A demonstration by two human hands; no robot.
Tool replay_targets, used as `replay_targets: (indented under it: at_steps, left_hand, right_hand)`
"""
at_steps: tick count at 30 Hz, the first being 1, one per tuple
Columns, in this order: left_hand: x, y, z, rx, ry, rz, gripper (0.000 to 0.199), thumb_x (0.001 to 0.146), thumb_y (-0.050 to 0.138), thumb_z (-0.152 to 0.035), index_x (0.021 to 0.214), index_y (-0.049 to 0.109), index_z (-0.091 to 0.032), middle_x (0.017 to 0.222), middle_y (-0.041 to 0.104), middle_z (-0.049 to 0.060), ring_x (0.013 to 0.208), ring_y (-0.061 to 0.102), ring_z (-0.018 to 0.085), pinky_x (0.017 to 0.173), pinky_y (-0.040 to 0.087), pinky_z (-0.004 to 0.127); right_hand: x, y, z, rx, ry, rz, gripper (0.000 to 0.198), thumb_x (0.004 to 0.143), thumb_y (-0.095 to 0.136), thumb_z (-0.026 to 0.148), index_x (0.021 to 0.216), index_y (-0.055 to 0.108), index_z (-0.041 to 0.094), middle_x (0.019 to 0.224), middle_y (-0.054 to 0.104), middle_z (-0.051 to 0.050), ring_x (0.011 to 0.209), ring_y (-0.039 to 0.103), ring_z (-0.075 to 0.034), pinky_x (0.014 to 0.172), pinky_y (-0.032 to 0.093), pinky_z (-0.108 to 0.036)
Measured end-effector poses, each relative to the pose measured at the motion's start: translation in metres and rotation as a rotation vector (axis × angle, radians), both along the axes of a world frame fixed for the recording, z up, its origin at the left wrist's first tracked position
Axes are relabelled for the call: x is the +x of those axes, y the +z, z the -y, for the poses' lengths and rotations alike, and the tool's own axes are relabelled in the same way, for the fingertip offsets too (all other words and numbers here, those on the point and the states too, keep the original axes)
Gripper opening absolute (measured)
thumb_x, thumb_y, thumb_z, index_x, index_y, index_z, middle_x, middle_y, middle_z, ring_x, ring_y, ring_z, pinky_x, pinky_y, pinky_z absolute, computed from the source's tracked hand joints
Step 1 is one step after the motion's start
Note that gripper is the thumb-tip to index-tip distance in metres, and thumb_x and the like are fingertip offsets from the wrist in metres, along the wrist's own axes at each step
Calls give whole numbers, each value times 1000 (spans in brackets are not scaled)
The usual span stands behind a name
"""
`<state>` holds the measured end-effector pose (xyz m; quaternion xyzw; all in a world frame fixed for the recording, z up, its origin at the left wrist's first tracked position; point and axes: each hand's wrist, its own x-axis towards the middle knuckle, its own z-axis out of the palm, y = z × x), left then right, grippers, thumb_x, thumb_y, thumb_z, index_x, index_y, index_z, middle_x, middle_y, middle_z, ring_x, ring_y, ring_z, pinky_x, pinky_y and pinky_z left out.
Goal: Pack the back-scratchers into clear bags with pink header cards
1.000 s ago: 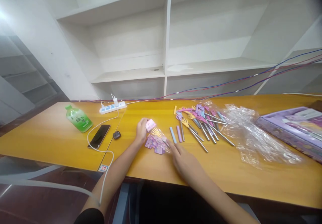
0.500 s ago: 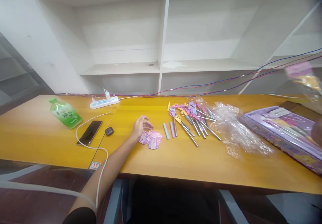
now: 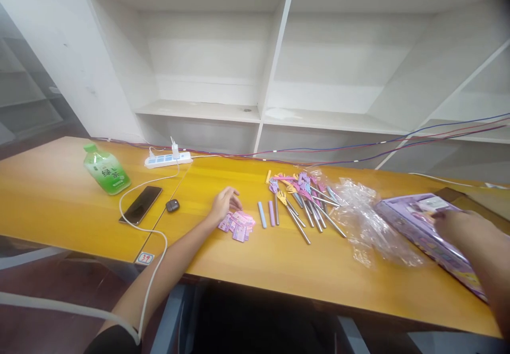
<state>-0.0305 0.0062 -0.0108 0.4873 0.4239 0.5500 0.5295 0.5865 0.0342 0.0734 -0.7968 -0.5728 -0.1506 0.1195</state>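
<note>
My left hand (image 3: pixel 226 204) rests on the table, fingers loosely curved and apart, holding nothing. Just in front of it lies a loose pile of small pink printed cards (image 3: pixel 239 225). Over at the right, my right hand (image 3: pixel 458 226) is reaching into a purple printed box (image 3: pixel 392 204). Its fingers are pressed together on the contents; what they grip is hidden. Clear-wrapped pieces show inside the box. In the middle is a heap of back scratchers (image 3: pixel 305 189) with coloured hand-shaped heads and metal rods. A blue tube (image 3: pixel 262 215) and a purple tube (image 3: pixel 271 213) lie beside them.
Crumpled clear plastic bags (image 3: pixel 364 216) lie between the heap and the box. To the left are a green bottle (image 3: pixel 107 169), a phone (image 3: pixel 141 205), a small black case (image 3: pixel 172 205) and a power strip (image 3: pixel 167 160). A white cable (image 3: pixel 139 226) crosses my left arm.
The clear bag with a pink top, aloft at the far right, is gone from the air. My right hand has come into view over the box. My left hand stays by the cards.
</note>
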Motion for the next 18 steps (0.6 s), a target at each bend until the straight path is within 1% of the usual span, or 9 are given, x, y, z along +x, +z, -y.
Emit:
replay_targets:
  at_steps: [2, 4, 6, 7, 9, 11, 14, 16, 18]
  left_hand:
    - [0, 0, 0, 3, -6, -8, 45, 91, 54, -64, 94, 56, -19, 62, 70, 4, 56, 71, 19, 54, 53, 26]
    - [0, 0, 0, 4, -11, -23, 43, 90, 56, -62, 92, 56, -19, 61, 69, 3, 55, 70, 19, 53, 52, 25]
    - [0, 1, 1, -4, -8, -42, 40, 90, 57, -59, 90, 56, -19, 60, 68, 2, 54, 69, 18, 53, 51, 25]
    - [1, 2, 1, -9, -6, -57, 39, 89, 58, -58, 90, 56, -19, 60, 67, 2, 53, 69, 18, 52, 50, 24]
    - [1, 3, 2, -5, -4, -101, 35, 89, 58, -54, 88, 57, -19, 59, 67, 1, 53, 68, 17, 52, 49, 24]
    - [3, 3, 3, 16, 0, -156, 32, 90, 57, -51, 88, 58, -19, 59, 67, 1, 53, 68, 17, 53, 49, 24]
    - [4, 2, 5, 30, -5, -219, 27, 91, 55, -46, 87, 59, -20, 59, 67, 0, 54, 67, 16, 54, 48, 24]
    - [5, 2, 6, 27, -12, -245, 24, 92, 54, -44, 87, 59, -20, 59, 67, -1, 54, 66, 16, 54, 48, 24]
    - [5, 1, 6, 34, -25, -276, 23, 93, 52, -42, 88, 59, -20, 60, 67, -1, 55, 66, 15, 55, 48, 24]
  right_hand:
    - [-39, 11, -4, -115, -51, -159, 33, 89, 55, 26, 92, 85, 11, 103, 74, -32, 63, 59, -23, 65, 36, -40]
    - [-95, 21, -5, -38, 97, -223, 40, 94, 49, 29, 110, 81, 12, 112, 74, -26, 79, 64, -24, 72, 39, -38]
    - [-159, 26, -3, -16, 202, -290, 41, 98, 44, 34, 112, 78, 14, 108, 76, -20, 89, 66, -24, 76, 40, -35]
    - [-193, 24, -3, -37, 233, -334, 40, 98, 44, 35, 110, 77, 15, 104, 76, -17, 89, 66, -23, 76, 41, -33]
    - [-256, 15, -2, -110, 269, -340, 41, 100, 42, 41, 104, 76, 17, 97, 76, -14, 85, 66, -23, 72, 41, -32]
    - [-309, -3, -1, -237, 308, -291, 46, 101, 41, 48, 100, 75, 17, 96, 75, -15, 87, 68, -25, 75, 43, -32]
    - [-354, -31, 2, -295, 344, -229, 52, 104, 36, 52, 107, 72, 15, 107, 74, -18, 96, 70, -27, 84, 46, -34]
    - [-364, -45, 6, -274, 387, -188, 51, 105, 37, 53, 118, 67, 14, 115, 71, -20, 100, 70, -28, 86, 47, -34]
    - [-362, -54, 11, -268, 417, -158, 53, 103, 40, 56, 121, 64, 12, 118, 70, -21, 101, 70, -28, 86, 48, -34]
